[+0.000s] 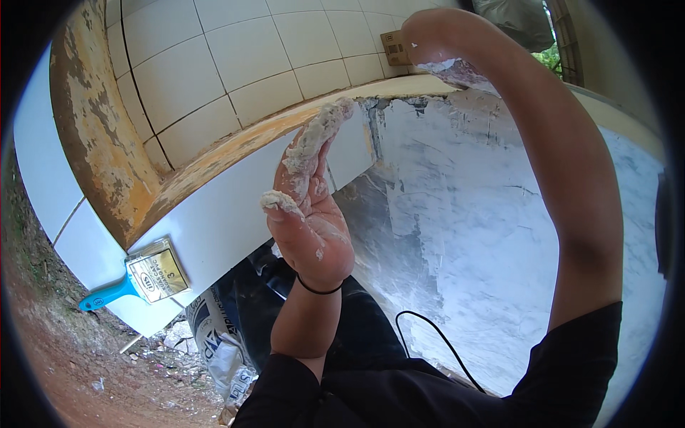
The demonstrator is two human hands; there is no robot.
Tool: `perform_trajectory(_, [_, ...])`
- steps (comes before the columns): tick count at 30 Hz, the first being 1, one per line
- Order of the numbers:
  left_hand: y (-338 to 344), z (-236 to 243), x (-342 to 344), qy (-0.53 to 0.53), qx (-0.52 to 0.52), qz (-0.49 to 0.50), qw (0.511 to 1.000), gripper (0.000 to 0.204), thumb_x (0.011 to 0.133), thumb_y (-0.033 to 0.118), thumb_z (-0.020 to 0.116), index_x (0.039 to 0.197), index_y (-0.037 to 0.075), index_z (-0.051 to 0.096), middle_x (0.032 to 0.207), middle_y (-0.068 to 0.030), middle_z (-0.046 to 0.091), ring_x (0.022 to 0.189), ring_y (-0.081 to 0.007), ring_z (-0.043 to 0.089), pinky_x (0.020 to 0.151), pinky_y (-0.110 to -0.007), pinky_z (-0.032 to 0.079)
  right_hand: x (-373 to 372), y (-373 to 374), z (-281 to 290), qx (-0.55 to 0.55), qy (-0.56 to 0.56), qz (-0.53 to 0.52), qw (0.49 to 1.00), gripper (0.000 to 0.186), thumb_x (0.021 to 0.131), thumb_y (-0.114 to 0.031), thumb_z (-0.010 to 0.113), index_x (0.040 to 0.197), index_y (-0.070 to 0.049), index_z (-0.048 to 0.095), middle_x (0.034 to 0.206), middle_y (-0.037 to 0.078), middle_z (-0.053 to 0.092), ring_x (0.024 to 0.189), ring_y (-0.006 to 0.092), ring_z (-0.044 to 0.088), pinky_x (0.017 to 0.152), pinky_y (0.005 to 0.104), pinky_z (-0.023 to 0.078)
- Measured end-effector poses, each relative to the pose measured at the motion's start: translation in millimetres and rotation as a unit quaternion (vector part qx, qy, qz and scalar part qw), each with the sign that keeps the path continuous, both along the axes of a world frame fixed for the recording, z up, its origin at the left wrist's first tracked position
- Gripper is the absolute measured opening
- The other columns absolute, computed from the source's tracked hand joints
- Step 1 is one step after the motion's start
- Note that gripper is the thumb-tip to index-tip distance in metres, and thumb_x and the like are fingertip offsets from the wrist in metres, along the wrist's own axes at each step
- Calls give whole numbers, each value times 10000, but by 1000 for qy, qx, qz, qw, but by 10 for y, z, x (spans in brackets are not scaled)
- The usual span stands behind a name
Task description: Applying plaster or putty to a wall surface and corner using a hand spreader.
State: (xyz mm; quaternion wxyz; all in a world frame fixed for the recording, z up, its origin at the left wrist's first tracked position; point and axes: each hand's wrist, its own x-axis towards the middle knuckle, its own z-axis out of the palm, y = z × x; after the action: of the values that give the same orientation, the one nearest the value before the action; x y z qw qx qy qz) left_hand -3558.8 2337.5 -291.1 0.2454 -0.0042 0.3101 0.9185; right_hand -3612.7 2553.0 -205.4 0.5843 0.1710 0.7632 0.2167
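My left hand [310,214] is raised in the middle, palm visible and fingers stretched out, with thick whitish paste along the fingers and thumb and nothing gripped. At the upper right my right hand [439,46] is bent down near the worn edge of the marbled panel [457,192]; paste smears its underside, and its fingers are mostly hidden, so I cannot tell what they hold. A paintbrush [135,282] with a turquoise handle lies at the lower left on the white tiled ledge [193,214], apart from both hands.
A peeling ochre border [107,143] edges a white tiled surface [185,71], where a small cardboard box [392,46] sits near a grey bag [517,21]. Below are a crumpled sack [217,349], a black cable [428,319] and rough, littered ground [121,371].
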Motion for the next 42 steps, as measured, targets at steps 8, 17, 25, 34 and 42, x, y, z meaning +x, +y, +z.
perform_trajectory(8, [9, 71, 17, -11, 23, 8, 1000, 704, 889, 443, 118, 1120, -145, 429, 1099, -310, 478, 1082, -405, 451, 972, -456, 316, 297, -575, 219, 57, 74, 20, 995, 138, 696, -60, 514, 612, 15, 594, 771, 160, 596, 718, 273, 598, 628, 344, 484])
perform_trajectory(17, [195, 197, 67, -8, 36, -18, 999, 693, 888, 431, 116, 1113, -140, 437, 1092, -305, 486, 1070, -400, 463, 967, -458, 326, 1228, -1009, 260, 93, 124, 192, 969, 122, 725, -100, 540, 765, -31, 633, 830, 145, 610, 727, 206, 585, 568, 264, 444])
perform_trajectory(25, [537, 70, 59, 15, 132, -22, 991, 632, 906, 385, 156, 1073, -143, 460, 1060, -279, 514, 1034, -365, 500, 946, -437, 361, 1668, -1206, 365, 50, 162, 268, 948, 145, 678, -101, 553, 779, -8, 600, 858, 153, 598, 723, 186, 568, 544, 251, 424])
perform_trajectory(34, [506, 199, 123, -9, 38, -83, 996, 610, 909, 390, 181, 1106, -127, 438, 1055, -271, 521, 1031, -352, 505, 947, -431, 355, 1057, -1233, 1082, 67, 289, 262, 918, 121, 674, -92, 563, 781, -60, 609, 785, 123, 597, 767, 183, 575, 552, 262, 445])
perform_trajectory(42, [486, 166, 195, -35, 65, -114, 991, 691, 886, 483, 251, 1136, -146, 393, 1119, -224, 477, 1088, -262, 448, 966, -323, 297, 263, -378, 1005, 127, 262, 146, 945, 221, 661, -136, 536, 804, 4, 630, 849, 172, 599, 793, 302, 583, 665, 381, 459])
